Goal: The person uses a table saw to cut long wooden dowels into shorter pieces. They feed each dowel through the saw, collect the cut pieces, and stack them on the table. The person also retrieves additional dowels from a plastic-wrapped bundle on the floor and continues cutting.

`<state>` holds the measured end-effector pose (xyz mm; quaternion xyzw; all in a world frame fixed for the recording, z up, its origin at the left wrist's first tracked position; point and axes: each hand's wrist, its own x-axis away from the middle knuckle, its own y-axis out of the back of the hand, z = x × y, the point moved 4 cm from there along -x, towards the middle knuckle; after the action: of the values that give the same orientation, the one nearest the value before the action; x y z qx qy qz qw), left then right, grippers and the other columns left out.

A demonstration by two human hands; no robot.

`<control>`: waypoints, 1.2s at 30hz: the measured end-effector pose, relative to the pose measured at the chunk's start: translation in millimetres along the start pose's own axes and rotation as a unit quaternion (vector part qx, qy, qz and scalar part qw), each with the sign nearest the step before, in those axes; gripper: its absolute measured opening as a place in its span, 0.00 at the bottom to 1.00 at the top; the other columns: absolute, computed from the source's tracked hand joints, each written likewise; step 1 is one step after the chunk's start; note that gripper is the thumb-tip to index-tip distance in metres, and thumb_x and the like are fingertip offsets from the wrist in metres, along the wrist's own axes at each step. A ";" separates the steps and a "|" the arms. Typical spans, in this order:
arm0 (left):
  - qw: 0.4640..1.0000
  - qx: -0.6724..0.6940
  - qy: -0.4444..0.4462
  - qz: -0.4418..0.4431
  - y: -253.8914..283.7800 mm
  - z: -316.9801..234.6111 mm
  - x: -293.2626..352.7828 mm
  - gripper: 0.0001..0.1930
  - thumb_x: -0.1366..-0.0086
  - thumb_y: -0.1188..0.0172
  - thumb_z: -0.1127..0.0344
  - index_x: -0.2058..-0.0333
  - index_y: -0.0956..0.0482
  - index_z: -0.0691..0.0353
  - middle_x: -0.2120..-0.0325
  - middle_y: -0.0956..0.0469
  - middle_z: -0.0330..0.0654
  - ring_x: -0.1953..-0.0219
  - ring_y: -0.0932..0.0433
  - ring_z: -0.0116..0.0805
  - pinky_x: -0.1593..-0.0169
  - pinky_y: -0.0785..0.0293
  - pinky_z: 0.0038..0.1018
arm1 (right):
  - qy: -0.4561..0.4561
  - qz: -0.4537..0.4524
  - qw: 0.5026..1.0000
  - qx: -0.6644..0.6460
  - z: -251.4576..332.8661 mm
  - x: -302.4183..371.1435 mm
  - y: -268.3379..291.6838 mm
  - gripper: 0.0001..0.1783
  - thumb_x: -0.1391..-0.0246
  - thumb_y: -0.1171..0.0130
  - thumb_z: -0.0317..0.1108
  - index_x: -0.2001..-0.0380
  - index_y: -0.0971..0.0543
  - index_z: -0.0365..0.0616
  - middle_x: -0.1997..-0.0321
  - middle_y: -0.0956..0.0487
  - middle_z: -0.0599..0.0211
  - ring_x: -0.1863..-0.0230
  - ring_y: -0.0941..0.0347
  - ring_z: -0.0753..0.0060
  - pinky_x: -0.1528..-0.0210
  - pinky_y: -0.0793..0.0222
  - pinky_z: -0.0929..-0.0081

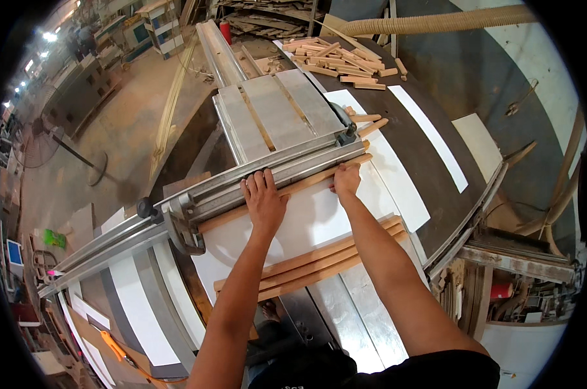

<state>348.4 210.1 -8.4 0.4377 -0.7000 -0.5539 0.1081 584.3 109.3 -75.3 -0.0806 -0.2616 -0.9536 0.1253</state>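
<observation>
A long wooden strip (313, 182) lies slantwise along the near side of a metal fence (313, 161), over a white sheet (313, 217). My left hand (265, 200) rests across the strip, its fingers spread and reaching onto the fence. Near the strip's right end, my right hand (346, 179) is closed around it, knuckles up. Several more strips (319, 260) lie side by side under my forearms, partly hidden by them. Beyond the right hand, short wooden pieces (375, 125) stick out beside a dark clamp-like fitting (347, 135) at the fence's end.
A slotted metal sliding table (277, 113) extends beyond the fence. Cut wooden pieces (339, 59) are heaped at the back of the dark tabletop (429, 155). A curved metal handle (184, 227) stands left of my hands. An orange-handled tool (114, 345) lies lower left. A ribbed hose (436, 21) crosses the top right.
</observation>
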 end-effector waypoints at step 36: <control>0.915 0.111 -0.282 0.267 44.5 -124.7 283.3 0.49 0.50 0.27 0.37 0.33 0.33 0.54 0.42 0.38 0.60 0.40 0.38 0.62 0.40 0.39 0.55 | 0.153 -0.223 0.940 0.208 -234.7 459.3 308.5 0.28 0.47 0.31 0.43 0.47 0.23 0.38 0.39 0.27 0.47 0.36 0.33 0.42 0.34 0.42 0.45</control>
<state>237.7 -82.1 -18.9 0.0694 -0.8491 -0.5237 0.0013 211.4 -359.5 -26.4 0.1542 -0.4433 -0.8822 -0.0380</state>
